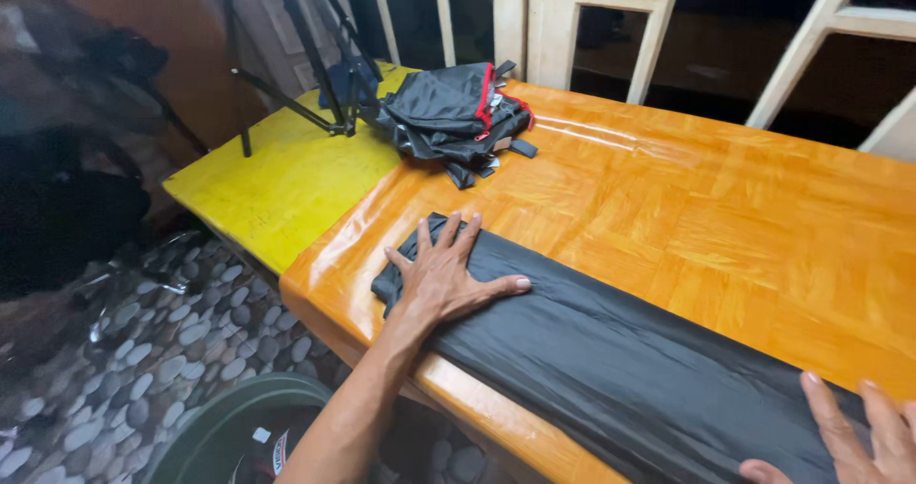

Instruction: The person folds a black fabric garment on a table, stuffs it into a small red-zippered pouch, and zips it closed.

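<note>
Table (725, 217): glossy orange wood, fills the right and centre of the frame.
Yellow surface (286, 188): adjoins the table at upper left.
Black cloth (611, 370): long folded strip, runs from centre to lower right along the table's near edge.
Bundle (453, 117): dark fabric with red trim, top centre, well apart from the cloth.
Left hand (444, 274): fingers spread flat, pressing the cloth's left end.
Right hand (863, 436): lower right corner, partly cut off, fingers extended on the cloth.

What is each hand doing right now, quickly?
Left hand: open, fingers spread, pressed flat on one end of the black cloth.
Right hand: open, lying flat on the other end of the cloth, partly out of frame.
</note>
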